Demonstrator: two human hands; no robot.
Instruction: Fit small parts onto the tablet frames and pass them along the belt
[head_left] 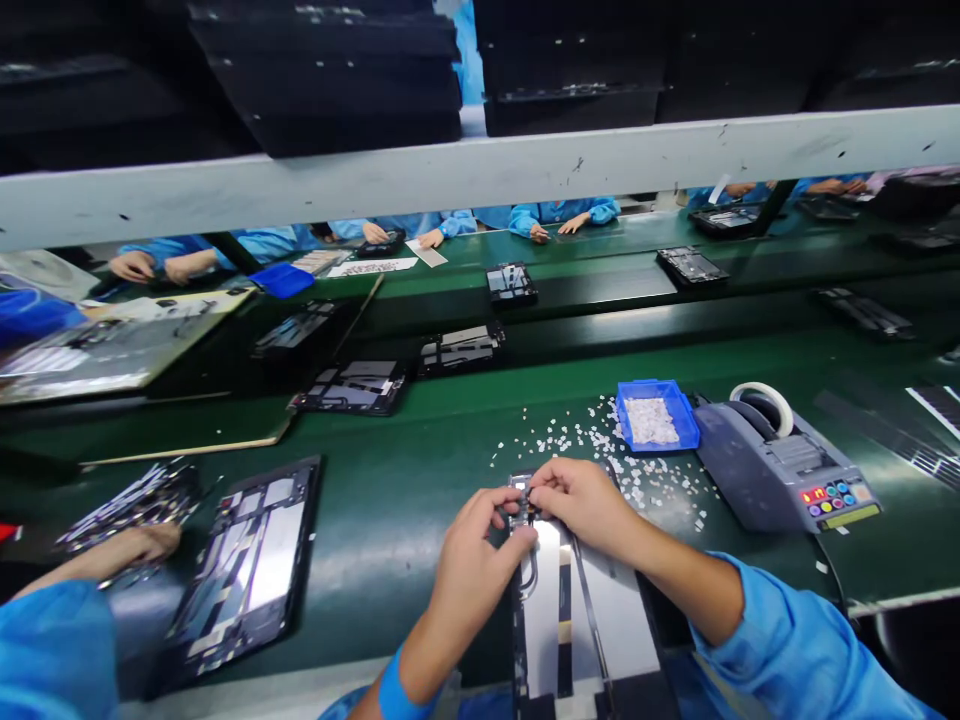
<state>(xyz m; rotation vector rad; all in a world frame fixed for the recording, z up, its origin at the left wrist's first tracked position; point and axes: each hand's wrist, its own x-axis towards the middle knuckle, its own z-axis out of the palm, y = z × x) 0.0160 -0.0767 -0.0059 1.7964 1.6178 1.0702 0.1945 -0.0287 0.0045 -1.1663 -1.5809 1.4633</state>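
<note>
Here both hands pinch at the top edge of the dark open tablet frame [559, 600]: left hand [480, 545] steadies, right hand [581, 500] should press its small part squarely.

— Bright enough over here?

— On the bench, yes. The light comes from above: see the pale streaks of glare on the green conveyor belt [600, 330] and the white shine on the tablet frame [577, 610].

— And up top?

— Dim. The black trays [322, 70] above the white rail [480, 170] are almost lost in shadow.

— Sharp?

— In the middle. The rail bows, the edges stretch, and the blue sleeve [52, 650] in the corner is smeared. The far workers are soft.
</note>
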